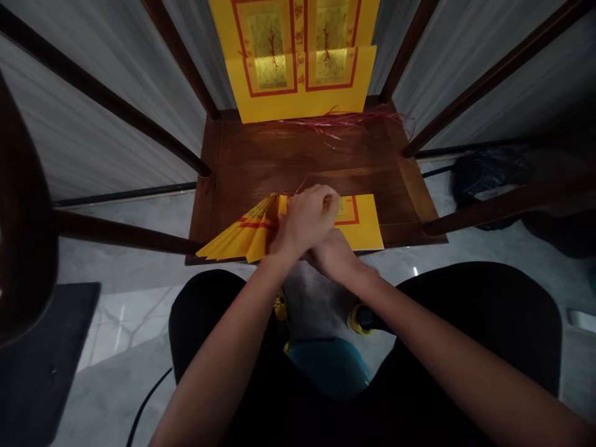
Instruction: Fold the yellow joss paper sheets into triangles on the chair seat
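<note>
My left hand (pixel 310 214) is closed, knuckles up, over the middle of a yellow joss paper stack (pixel 365 223) printed with red borders. Its fingers curl under, so what they hold is hidden. My right hand (pixel 329 251) reaches in beneath my left wrist, its fingers out of sight behind the left hand. To the left of the hands the joss paper spreads into pleated folds (pixel 244 233); on the right it lies flat. A thin pink strand (pixel 302 185) shows just behind my left hand.
Yellow joss paper sheets (pixel 298 105) with gold panels stand at the back of the brown wooden shelf (pixel 302 149). Loose pink strands (pixel 344 119) lie before them. Dark wooden posts (pixel 179 56) rise around the shelf. A teal stool (pixel 330 366) shows between my legs.
</note>
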Motion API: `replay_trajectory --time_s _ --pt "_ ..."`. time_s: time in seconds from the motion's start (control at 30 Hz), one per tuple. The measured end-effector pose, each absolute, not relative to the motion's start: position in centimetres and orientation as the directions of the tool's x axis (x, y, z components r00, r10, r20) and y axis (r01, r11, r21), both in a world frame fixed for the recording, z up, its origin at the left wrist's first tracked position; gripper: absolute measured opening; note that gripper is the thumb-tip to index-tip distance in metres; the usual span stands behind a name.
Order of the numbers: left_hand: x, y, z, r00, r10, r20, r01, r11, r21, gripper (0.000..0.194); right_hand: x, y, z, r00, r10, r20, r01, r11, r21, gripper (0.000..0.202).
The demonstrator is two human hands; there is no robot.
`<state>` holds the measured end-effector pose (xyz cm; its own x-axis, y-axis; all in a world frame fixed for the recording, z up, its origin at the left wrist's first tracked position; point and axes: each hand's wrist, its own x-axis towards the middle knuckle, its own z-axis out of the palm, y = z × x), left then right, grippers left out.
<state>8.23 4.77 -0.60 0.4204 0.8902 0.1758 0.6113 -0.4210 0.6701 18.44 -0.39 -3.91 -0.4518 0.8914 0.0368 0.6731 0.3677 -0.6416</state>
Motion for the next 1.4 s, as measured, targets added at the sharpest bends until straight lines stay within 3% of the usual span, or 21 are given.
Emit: replay_trajectory --time_s 0.13,0.2,0.33,0.5,0.53,0.6,0.7,1.03,1.1,1.2,1.3,1.4 --pt "4.7 6.0 -0.5 0.372 0.901 0.225 0.712 -0.432 0.554 0.020 18.8 -1.2 -3.3 -0.447 0.894 0.016 0.762 0.390 -0.517 0.041" --pt "3.7 6.1 -0.1 0.372 0.901 0.224 0.740 -0.434 0.514 0.022 18.9 -1.4 -3.0 -0.468 0.882 0.061 0.739 0.428 -0.521 0.042" --pt "3.0 6.0 0.1 0.388 0.904 0.181 0.751 -0.424 0.506 0.024 19.1 -1.2 -2.6 -0.472 0.880 0.055 0.687 0.406 -0.602 0.042" --pt "2.6 6.4 -0.5 0.502 0.860 0.095 0.735 -0.481 0.477 0.029 22.7 1.3 -2.1 -0.472 0.880 0.051 0.508 0.318 -0.801 0.035" --pt "2.5 6.5 -0.6 0.506 0.858 0.082 0.748 -0.484 0.453 0.027 24.1 1.9 -2.0 -0.403 0.914 0.042 0.550 0.279 -0.787 0.034" --pt "2.2 6.7 -0.8 0.514 0.855 0.064 0.767 -0.492 0.412 0.025 27.2 2.8 -1.9 -0.252 0.964 0.086 0.730 0.248 -0.637 0.033" --pt "2.0 6.9 -0.9 0.533 0.845 0.050 0.762 -0.505 0.405 0.036 30.9 3.2 -1.9 -0.142 0.984 0.106 0.853 0.176 -0.492 0.045" --pt "2.6 7.0 -0.8 0.510 0.857 0.077 0.763 -0.492 0.420 0.030 31.4 2.2 -1.7 -0.184 0.971 0.152 0.864 0.234 -0.446 0.039" --pt "2.7 7.0 -0.7 0.510 0.856 0.083 0.765 -0.496 0.411 0.027 31.5 2.0 -1.0 -0.216 0.959 0.183 0.832 0.279 -0.480 0.031" --pt "2.9 6.9 -0.8 0.511 0.855 0.087 0.773 -0.502 0.389 0.024 31.5 1.5 0.1 -0.238 0.948 0.212 0.690 0.319 -0.649 0.022" --pt "3.1 6.6 -0.8 0.507 0.857 0.091 0.783 -0.503 0.367 0.023 31.1 0.4 1.0 -0.264 0.956 0.129 0.505 0.251 -0.826 0.026" --pt "3.2 6.2 -0.5 0.532 0.839 0.114 0.762 -0.533 0.369 0.035 30.5 -0.8 1.0 -0.334 0.938 0.088 0.438 0.238 -0.867 0.030"
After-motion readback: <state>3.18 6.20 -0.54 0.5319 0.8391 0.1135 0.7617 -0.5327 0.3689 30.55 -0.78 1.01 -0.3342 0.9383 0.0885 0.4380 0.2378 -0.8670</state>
